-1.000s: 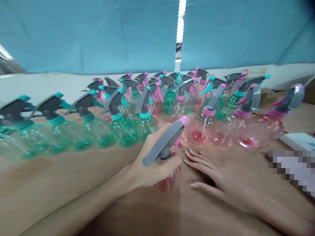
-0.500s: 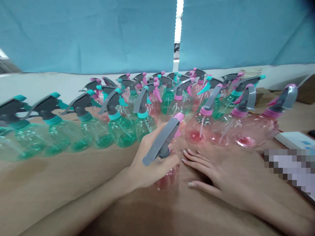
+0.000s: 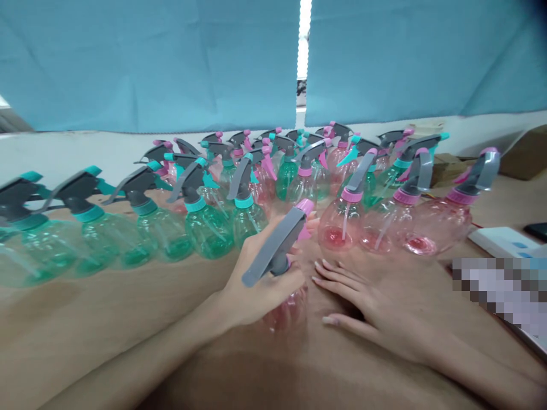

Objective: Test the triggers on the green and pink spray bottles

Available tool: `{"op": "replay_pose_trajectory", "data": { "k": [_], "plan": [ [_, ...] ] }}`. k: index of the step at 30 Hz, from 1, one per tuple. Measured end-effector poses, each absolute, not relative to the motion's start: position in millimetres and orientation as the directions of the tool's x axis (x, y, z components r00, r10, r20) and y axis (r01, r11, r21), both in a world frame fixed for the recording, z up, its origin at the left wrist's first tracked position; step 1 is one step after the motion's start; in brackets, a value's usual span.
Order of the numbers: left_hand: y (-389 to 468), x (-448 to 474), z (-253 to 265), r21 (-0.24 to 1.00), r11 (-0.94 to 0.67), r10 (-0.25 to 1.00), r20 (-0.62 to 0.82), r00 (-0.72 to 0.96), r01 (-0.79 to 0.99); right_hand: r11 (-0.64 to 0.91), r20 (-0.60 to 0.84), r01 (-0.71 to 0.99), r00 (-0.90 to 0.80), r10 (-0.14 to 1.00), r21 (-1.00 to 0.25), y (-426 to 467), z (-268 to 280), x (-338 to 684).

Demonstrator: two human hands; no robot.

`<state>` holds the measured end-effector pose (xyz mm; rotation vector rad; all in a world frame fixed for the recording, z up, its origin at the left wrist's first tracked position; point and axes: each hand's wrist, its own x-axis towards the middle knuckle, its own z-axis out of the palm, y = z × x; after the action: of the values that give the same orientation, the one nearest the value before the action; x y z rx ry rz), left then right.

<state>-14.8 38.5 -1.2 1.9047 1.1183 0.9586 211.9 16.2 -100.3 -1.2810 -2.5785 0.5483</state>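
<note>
My left hand (image 3: 252, 279) is wrapped round the neck of a pink spray bottle (image 3: 285, 313), which stands on the table in front of me. Its grey trigger head with a pink nozzle shows above the fingers; part of the clear pink body is hidden by the hand. My right hand (image 3: 363, 302) lies flat on the table just right of that bottle, fingers stretched out and holding nothing. Beyond it stand pink spray bottles (image 3: 342, 228) with grey and pink heads. To the left runs a row of green spray bottles (image 3: 209, 230) with grey and turquoise heads.
More pink and green spray bottles crowd the back of the wooden table (image 3: 141, 319). At the right lie a white box (image 3: 499, 242), a dark object (image 3: 536, 230) and a blurred-out item. Cardboard (image 3: 525, 154) stands behind them. A blue curtain (image 3: 149, 68) hangs at the back.
The whole view has shifted slightly, so the bottles on the right appear a little further left. Both hands keep the same pose, the left still round the pink spray bottle.
</note>
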Motion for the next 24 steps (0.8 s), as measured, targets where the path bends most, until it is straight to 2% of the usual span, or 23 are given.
{"op": "replay_pose_trajectory", "data": {
  "k": [12,24],
  "plan": [
    [39.5,-15.8,-4.2,0.883,-0.347,0.899,0.217,0.38,0.315,0.549,0.067,0.687,-0.594,0.802,-0.475,16.5,-105.6,212.6],
    [41.8,-18.0,-7.9,0.844,-0.417,0.873,0.269,0.407,0.336,0.535,0.064,0.681,-0.587,0.807,-0.5,16.1,-101.0,211.7]
  ]
}}
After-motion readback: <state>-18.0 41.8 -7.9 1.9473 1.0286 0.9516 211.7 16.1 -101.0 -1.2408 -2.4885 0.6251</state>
